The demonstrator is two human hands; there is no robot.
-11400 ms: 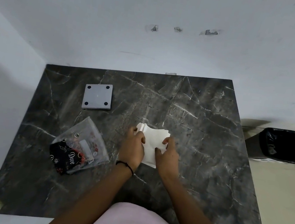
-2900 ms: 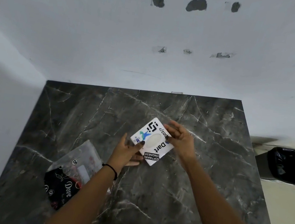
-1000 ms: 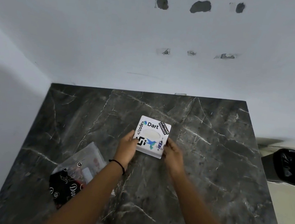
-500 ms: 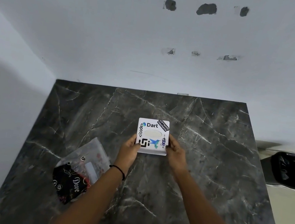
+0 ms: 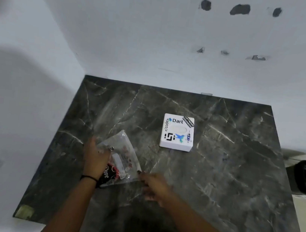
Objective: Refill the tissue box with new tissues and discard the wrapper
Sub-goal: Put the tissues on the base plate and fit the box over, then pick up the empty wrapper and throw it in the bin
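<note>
You get dim, flat, bluish light with no hard shadows. A soft shadow smears the wall (image 5: pixel 11 80) at nine o'clock. Motion blur softens your right hand (image 5: pixel 155 187) and the frame edges, and wide-angle distortion bends the bench (image 5: pixel 229 166) outline. A pale sheen streaks it near eleven o'clock.

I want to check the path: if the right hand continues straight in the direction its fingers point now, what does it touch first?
The right hand points left toward the plastic wrapper, whose near corner lies right at its fingertips. It would likely meet that first. The picture is blurred, so whether they touch already is unclear.
</note>
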